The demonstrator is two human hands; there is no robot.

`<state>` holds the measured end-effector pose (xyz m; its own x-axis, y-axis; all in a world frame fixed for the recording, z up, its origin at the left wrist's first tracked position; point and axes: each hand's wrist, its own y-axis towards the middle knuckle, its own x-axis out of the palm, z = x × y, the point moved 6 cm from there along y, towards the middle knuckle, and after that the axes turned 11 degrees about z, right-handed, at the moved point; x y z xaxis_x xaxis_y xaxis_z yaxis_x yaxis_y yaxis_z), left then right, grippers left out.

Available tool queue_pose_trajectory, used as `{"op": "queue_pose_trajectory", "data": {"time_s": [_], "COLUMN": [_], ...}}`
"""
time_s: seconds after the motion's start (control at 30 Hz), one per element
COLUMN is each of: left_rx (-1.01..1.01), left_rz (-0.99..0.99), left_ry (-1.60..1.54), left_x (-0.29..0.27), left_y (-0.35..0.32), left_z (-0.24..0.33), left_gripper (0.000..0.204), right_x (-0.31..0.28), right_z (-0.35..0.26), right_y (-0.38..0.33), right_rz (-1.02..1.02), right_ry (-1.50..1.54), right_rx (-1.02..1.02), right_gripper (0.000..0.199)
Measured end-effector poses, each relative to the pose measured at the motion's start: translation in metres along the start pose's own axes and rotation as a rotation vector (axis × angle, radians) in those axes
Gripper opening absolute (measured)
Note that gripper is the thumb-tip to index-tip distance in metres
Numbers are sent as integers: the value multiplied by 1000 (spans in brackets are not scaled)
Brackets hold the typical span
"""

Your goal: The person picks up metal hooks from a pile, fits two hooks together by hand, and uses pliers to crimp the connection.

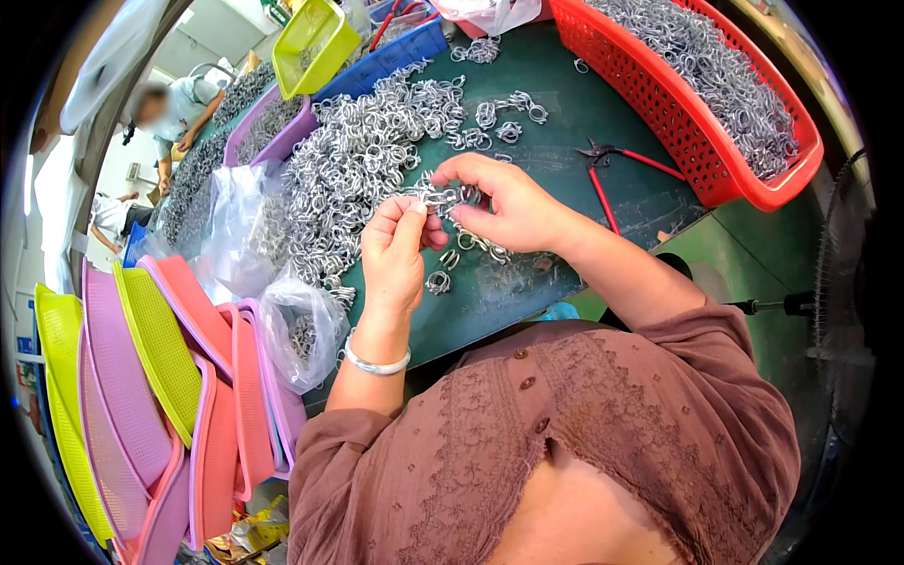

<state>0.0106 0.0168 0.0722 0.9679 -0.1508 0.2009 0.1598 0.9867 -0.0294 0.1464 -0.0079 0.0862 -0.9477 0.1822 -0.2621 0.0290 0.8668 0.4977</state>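
Note:
My left hand (pixel 395 252) and my right hand (pixel 513 202) meet over the near side of a dark green table (pixel 565 118). Thumb and fingers of the left hand pinch a small cluster of silver metal rings (pixel 435 198). The right hand's thumb and fingers curl around the other end of these rings; its fingertips are partly hidden. Just beyond and to the left spreads a large heap of similar metal rings (pixel 348 174). Some loose rings (pixel 438 282) lie below the hands. Right of them rest cutting pliers with red handles (pixel 604 200), their jaws apart.
A red perforated basket (pixel 650 89) full of metal rings stands at the far right. Farther left are a lime basket (pixel 306 47), a blue bin (pixel 410 44), a purple basket (pixel 287 134) and plastic bags (pixel 303 325). Stacked colored baskets (pixel 155 363) crowd my left. Another person (pixel 179 108) sits beyond.

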Motion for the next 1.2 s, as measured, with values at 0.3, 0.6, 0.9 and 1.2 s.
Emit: {"op": "queue_pose_trajectory", "data": {"time_s": [0.3,0.6,0.9,1.2], "left_rx": [207,407,870,1067], "left_rz": [26,8,-58,-14], "left_ry": [111,338,815,918], "left_x": [-3,-2,9,10], "left_y": [-3,-10,-15,-25], "left_z": [7,14,44,38], "left_gripper": [10,8,8,7], "right_x": [-6,-1,0,2], "right_z": [-12,-34,-46,-34], "right_y": [-1,-5,-4,-5], "right_rz": [156,208,191,167], "right_ry": [144,-185,-166,-197], "right_rx": [-92,-392,-455,-281], "right_gripper": [37,33,40,39]}}
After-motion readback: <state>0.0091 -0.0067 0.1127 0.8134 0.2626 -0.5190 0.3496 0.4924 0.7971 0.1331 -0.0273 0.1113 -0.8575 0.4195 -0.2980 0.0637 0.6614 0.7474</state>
